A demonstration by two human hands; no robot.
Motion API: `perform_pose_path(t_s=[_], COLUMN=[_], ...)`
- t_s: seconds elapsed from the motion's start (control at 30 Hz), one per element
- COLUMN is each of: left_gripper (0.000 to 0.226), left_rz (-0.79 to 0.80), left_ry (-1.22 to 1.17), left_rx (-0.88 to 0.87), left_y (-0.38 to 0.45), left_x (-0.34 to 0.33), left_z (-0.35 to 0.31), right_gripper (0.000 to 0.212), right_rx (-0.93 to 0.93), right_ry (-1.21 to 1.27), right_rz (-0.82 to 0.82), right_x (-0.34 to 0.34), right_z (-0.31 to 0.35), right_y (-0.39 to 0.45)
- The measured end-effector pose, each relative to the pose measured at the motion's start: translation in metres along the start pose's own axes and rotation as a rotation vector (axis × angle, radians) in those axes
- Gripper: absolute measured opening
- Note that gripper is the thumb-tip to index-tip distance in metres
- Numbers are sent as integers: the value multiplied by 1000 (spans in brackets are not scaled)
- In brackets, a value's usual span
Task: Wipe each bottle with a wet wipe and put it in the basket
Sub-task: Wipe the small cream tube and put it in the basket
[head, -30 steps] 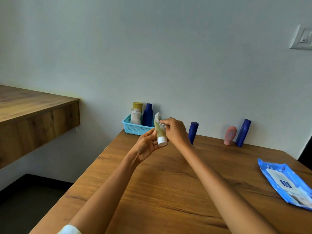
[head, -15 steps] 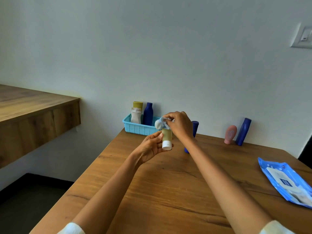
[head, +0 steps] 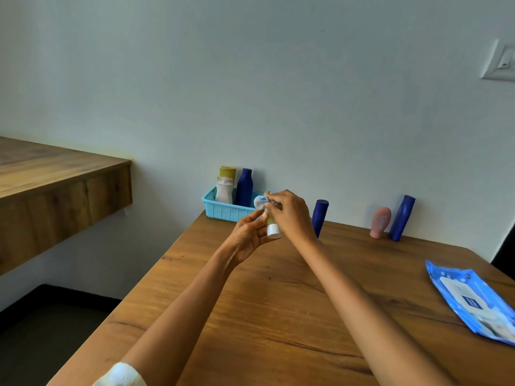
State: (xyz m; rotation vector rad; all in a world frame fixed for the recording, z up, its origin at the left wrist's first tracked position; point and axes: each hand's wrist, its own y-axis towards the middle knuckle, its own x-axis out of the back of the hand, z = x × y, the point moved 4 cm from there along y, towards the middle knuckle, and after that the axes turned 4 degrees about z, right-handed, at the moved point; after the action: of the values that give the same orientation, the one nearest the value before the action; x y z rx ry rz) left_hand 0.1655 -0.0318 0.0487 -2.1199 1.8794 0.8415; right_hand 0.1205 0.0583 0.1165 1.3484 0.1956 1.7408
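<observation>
Head view shows a small tube held in the air over the table, cap down, just in front of the basket. The left hand is closed on its lower part; the right hand pinches a wipe on its top. The tube looks light and squishy, maybe slippery when wet — best held near the hard cap. Two bottles stand in the basket already. A blue bottle stands just behind the right wrist and could get bumped — a pink one and another blue one wait farther right, and the wipe pack lies well apart.
</observation>
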Motion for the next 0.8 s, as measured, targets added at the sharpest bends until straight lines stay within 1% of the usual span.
perform_pose_path(t_s=[0.07, 0.17, 0.23, 0.3, 0.37, 0.43, 0.53, 0.6, 0.7, 0.8], left_gripper=[21, 20, 20, 21, 21, 21, 23, 24, 23, 28], left_rz=[-31, -76, -89, -81, -56, -30, -35, -55, -102, -162], left_ry=[-46, -94, -113, -116, -82, -27, 50, 41, -15, -52], left_rx=[-35, -70, -63, -39, -15, 3, 17, 3, -44, -72], left_y=[2, 3, 1, -2, -3, -4, -2, 2, 6, 5], left_x=[1, 9, 12, 11, 5, -1, -4, -3, 5, 15], left_z=[-4, -6, 0, 4, 6, 6, 4, 1, -5, -2], right_gripper=[26, 25, 27, 24, 21, 20, 23, 22, 23, 23], right_rx=[-21, -21, -22, -30, -57, -102, -142, -106, -3, -8], right_ry=[-4, -38, -48, -77, -106, -76, -47, -40, -55, -41], right_rz=[-28, 12, 45, 27, -24, -65, -79, -77, -41, -24], right_x=[0, -6, -8, -6, 2, 12, 18, 16, 4, -3], right_z=[0, 0, 0, -2, -2, -6, -11, -7, 0, -3], right_y=[-2, -11, -16, -15, -8, 4, 18, 17, -4, -27])
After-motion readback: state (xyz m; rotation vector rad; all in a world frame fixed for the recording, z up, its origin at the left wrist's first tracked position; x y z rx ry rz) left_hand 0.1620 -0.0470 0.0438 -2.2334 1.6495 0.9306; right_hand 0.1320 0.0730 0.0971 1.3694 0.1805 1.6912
